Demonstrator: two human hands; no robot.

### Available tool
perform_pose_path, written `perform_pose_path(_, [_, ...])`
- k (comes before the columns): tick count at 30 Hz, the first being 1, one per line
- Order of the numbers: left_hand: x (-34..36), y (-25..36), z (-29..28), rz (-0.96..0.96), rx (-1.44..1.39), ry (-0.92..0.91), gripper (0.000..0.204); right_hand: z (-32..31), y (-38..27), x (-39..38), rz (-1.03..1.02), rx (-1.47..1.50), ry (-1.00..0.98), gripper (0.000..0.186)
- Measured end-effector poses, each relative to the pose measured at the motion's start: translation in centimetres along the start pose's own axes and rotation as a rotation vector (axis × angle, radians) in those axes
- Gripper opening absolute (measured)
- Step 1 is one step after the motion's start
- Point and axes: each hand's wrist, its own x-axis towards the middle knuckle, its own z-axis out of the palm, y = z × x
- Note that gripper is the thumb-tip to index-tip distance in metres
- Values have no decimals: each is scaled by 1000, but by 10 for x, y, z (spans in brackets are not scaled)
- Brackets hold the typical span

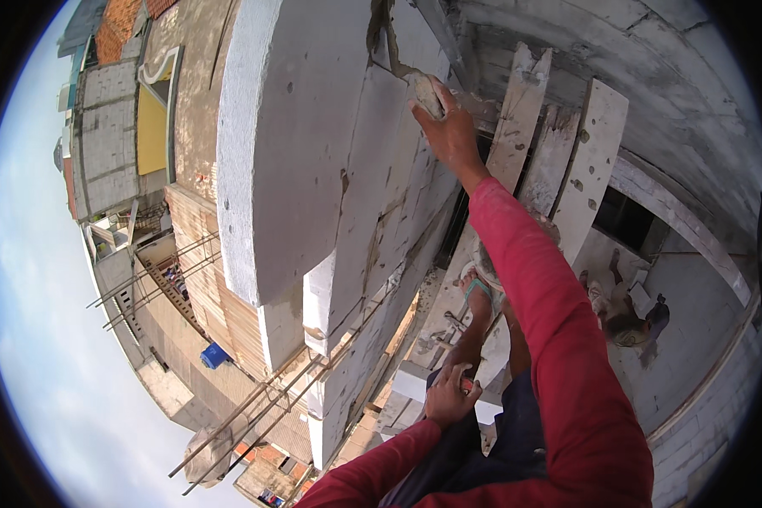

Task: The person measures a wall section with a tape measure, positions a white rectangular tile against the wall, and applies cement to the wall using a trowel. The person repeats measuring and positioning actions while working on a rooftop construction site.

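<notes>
My right hand (450, 135) reaches up to a wall of pale blocks (313, 144), its fingers curled round a rough grey lump (427, 96) that looks like mortar. The lump is against the lower end of a dark, ragged gap (387, 46) in the wall face. Lower down, my left hand (451, 398) rests in front of my thigh with the fingers bent. A bit of red-orange shows at its fingers; what it belongs to is hidden. Both arms wear red sleeves.
Under my sandalled foot (476, 284) lie scuffed planks (593, 157). Thin metal rods (254, 415) stick out past the wall's outer side, above a long drop to roofs and a blue container (214, 356). A lower floor (677, 364) at right holds dark objects I cannot make out.
</notes>
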Motion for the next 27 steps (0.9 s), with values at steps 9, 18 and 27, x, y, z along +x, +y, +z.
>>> perform_pose_path(9, [6,-2,14,140,55,42,49,70,22,-133,-119,-54,-15,66])
perform_pose_path(18, [9,-2,14,148,136,49,48,12,33,-165,-24,198,-144,63])
perform_pose_path(27, [4,-38,15,76,-49,-92,52,10,-3,-14,-93,44,196,54])
